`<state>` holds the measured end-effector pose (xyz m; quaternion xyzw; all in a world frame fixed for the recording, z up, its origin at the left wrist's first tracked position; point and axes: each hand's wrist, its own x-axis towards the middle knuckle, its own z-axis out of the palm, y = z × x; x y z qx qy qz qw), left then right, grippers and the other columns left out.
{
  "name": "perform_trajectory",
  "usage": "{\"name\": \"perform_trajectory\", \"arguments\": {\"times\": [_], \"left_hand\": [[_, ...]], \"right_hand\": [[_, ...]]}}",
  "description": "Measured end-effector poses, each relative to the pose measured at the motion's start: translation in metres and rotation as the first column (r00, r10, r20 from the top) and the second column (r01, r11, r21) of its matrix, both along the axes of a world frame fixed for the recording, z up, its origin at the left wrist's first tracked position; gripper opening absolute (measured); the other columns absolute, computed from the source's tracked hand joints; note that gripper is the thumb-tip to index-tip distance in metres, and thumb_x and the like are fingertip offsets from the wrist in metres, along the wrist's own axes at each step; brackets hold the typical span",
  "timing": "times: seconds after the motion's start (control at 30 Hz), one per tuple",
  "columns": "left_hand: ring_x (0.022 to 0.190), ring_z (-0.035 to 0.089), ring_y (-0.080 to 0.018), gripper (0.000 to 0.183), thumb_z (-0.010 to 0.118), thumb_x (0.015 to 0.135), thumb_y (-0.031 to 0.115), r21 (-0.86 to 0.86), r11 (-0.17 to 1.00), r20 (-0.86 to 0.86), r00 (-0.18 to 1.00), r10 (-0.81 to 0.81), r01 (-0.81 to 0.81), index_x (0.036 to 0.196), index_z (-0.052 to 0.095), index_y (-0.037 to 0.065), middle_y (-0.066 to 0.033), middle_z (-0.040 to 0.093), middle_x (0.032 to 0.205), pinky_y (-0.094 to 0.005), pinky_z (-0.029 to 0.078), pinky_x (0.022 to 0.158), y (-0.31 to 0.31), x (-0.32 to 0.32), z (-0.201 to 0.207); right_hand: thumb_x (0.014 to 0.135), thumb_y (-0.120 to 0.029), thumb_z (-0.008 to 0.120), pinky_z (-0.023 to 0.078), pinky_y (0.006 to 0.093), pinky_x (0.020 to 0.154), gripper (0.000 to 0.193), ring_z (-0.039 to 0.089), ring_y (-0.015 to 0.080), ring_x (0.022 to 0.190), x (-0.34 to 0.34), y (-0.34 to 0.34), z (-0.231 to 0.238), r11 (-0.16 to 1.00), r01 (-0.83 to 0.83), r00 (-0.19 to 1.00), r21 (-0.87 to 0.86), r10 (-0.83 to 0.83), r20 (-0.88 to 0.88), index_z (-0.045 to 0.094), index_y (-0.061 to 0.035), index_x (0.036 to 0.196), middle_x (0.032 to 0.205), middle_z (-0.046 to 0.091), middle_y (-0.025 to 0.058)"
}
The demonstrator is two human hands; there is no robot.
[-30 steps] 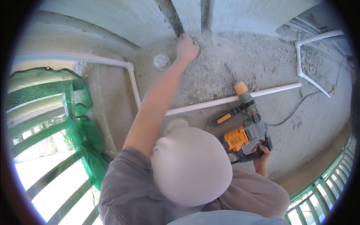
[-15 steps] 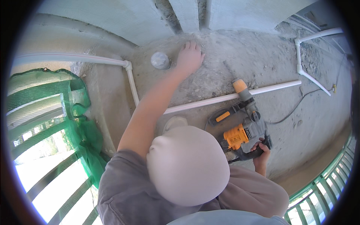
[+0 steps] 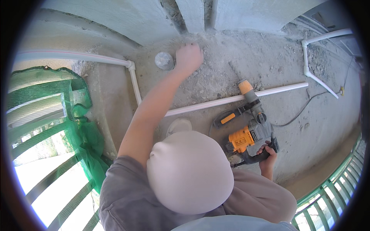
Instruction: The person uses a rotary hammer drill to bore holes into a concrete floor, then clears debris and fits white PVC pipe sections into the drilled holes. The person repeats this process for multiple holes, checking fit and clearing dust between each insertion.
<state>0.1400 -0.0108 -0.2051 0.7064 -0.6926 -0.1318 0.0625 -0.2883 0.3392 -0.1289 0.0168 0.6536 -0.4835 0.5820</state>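
My right hand (image 3: 268, 157) is wrapped round the rear handle of an orange and black rotary hammer (image 3: 246, 136). Its long bit (image 3: 234, 70) points away from me, with the tip against the dusty floor. My left arm stretches forward, and my left hand (image 3: 189, 58) lies palm down on the grit near the foot of the wall, slightly blurred, its fingers outstretched with nothing seen in them. Just left of it stands a short, round, greyish-white pipe stub (image 3: 164, 61). A straight white pipe (image 3: 216, 104) lies across the floor, passing beneath the rotary hammer's front.
Loose rubble (image 3: 277, 63) covers the floor by the wall. White pipework (image 3: 134, 79) bends down at left; another white pipe (image 3: 306, 57) runs at far right. A dark cable (image 3: 298, 115) trails rightward. Green netting (image 3: 83, 134) hangs over railings at left. A pale rounded shape (image 3: 190, 171) fills the lower middle.
My left hand has swept a little to the left over the floor, toward the pipe stub. My right hand and the rotary hammer stay nearly in place.
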Motion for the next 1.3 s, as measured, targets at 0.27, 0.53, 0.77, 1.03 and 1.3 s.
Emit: {"name": "perform_trajectory", "arguments": {"times": [0.27,0.53,0.77,1.03,1.3], "left_hand": [[0.119,0.06,-0.044,0.063,0.073,0.091,0.052,0.337,0.869,-0.534,0.834,-0.139,0.361,0.12,0.068,-0.003,-0.028,0.065,0.121,-0.0519,0.048,0.103,0.144,-0.078,0.036],[0.137,0.048,-0.0384,0.086,0.09,0.072,0.043,0.316,0.806,-0.724,0.676,-0.136,0.501,0.137,0.06,-0.004,-0.0244,0.051,0.141,-0.0473,0.041,0.114,0.166,-0.127,0.035],[0.115,0.06,-0.0368,0.063,0.087,0.072,0.022,0.385,0.863,-0.871,0.437,0.224,0.327,0.123,0.061,-0.004,-0.0245,0.058,0.121,-0.0438,0.049,0.101,0.151,-0.099,0.07],[0.106,0.071,-0.0225,0.044,0.064,0.092,-0.002,0.346,0.938,-0.908,0.253,0.334,0.001,0.136,0.058,-0.001,-0.0164,0.072,0.117,-0.0369,0.056,0.092,0.113,-0.051,0.097],[0.108,0.071,-0.0221,0.035,0.072,0.092,0.0,0.398,0.912,-0.916,0.022,0.402,-0.098,0.126,0.065,-0.002,-0.0138,0.075,0.112,-0.0385,0.055,0.092,0.094,-0.029,0.044]], "right_hand": [[0.09,-0.011,0.07,0.053,0.0432,0.072,0.038,0.062,0.0258,0.075,0.007,0.0,0.029,0.993,-0.052,0.993,-0.103,0.062,0.102,0.057,-0.0036,0.125,0.089,0.063,0.0108],[0.074,-0.012,0.082,0.053,0.0386,0.067,0.052,0.063,0.0232,0.072,0.056,-0.002,0.1,0.967,-0.164,0.986,-0.195,0.152,-0.076,0.059,-0.0027,0.12,0.088,0.065,0.0091],[0.072,-0.023,0.09,0.051,0.0329,0.061,0.062,0.065,0.0217,0.066,0.08,-0.054,0.142,0.852,-0.436,0.894,-0.289,0.374,-0.247,0.063,0.0042,0.121,0.091,0.069,0.0129],[0.085,-0.03,0.087,0.053,0.0309,0.065,0.061,0.067,0.019,0.071,0.149,-0.133,0.168,0.641,-0.699,0.715,-0.317,0.609,-0.344,0.061,0.0052,0.127,0.095,0.069,0.0137],[0.093,-0.022,0.082,0.052,0.0276,0.068,0.027,0.062,0.0095,0.074,0.212,-0.164,0.173,0.61,-0.76,0.645,-0.226,0.663,-0.38,0.067,-0.0006,0.1,0.087,0.069,0.0016]]}}
